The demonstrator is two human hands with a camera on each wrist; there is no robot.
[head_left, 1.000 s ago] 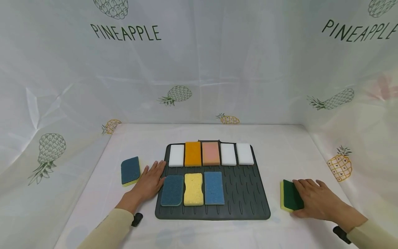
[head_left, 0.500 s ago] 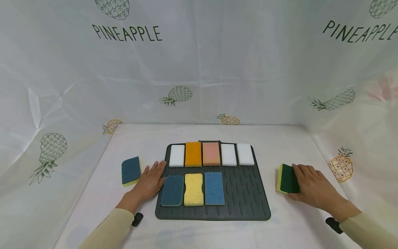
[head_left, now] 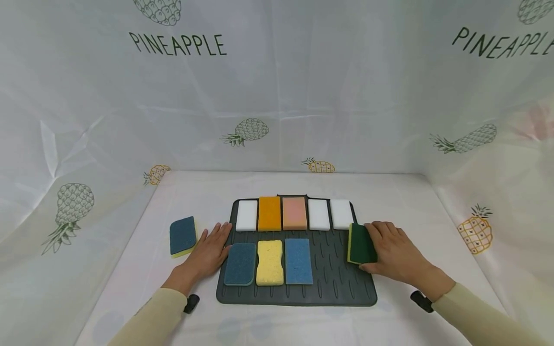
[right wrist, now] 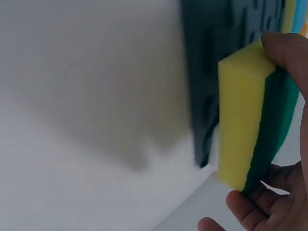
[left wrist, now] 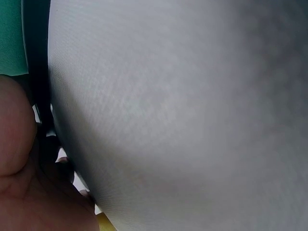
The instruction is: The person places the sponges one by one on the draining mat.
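My right hand (head_left: 396,252) grips a green-and-yellow scrub sponge (head_left: 361,244) by its ends, thumb on the near side and fingers on the far side. The right wrist view shows this sponge (right wrist: 240,120) held above the edge of the dark grey ridged mat (head_left: 346,293). My left hand (head_left: 207,254) rests on the table with its fingers spread, fingertips at the mat's left edge. On the mat's front row lie a dark blue sponge (head_left: 240,264), a yellow sponge (head_left: 270,263) and a blue sponge (head_left: 298,261).
Along the mat's back row sit white sponges (head_left: 246,216), an orange sponge (head_left: 270,214) and a pink sponge (head_left: 294,213). Another blue-and-yellow sponge (head_left: 182,235) lies on the white table left of my left hand. A pineapple-print sheet (head_left: 277,96) hangs behind and at both sides.
My right hand has carried the green-and-yellow sponge from the table at the right, away from me and leftward, to over the mat's right side. My left hand has stayed put.
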